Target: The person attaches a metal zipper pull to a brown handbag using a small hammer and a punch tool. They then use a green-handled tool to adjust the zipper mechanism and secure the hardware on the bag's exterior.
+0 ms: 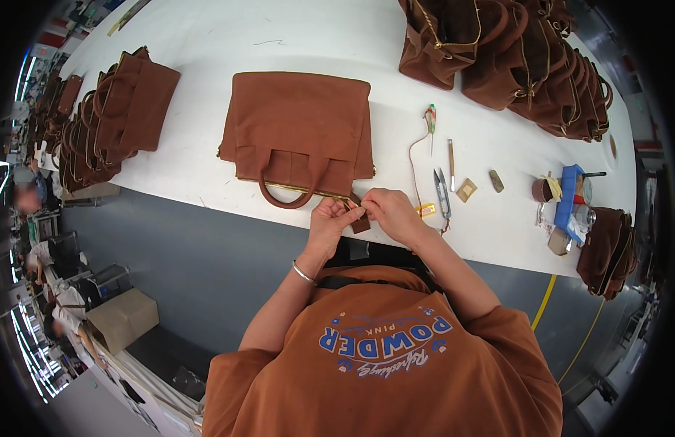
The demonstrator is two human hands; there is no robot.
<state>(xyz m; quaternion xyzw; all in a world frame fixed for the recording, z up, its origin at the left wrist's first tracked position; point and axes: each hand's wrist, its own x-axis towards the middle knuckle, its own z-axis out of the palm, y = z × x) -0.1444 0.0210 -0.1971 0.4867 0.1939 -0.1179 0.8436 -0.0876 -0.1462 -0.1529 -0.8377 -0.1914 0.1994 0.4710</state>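
A brown handbag (301, 109) lies flat on the white table in front of me, its handles and gold zipper toward my body. At its near right corner, a short brown tab (360, 224) sticks out past the table edge by the zipper's end. My left hand (330, 224) is closed there, thumb and fingers pinched together on the zipper end. Right beside it, my right hand (393, 214) pinches at the same spot, its fingertips meeting the left thumb. Whatever fine thing may sit between the fingertips is too small to make out.
To the right lie a green-handled awl (432, 122), a brown cord (411, 156), a thin brush-like stick (451, 164), scissors (443, 195), a tan square (466, 190) and a yellow piece (425, 210). A blue tray (567, 198) stands farther right. Brown handbags crowd the left (137, 105) and far right (490, 69).
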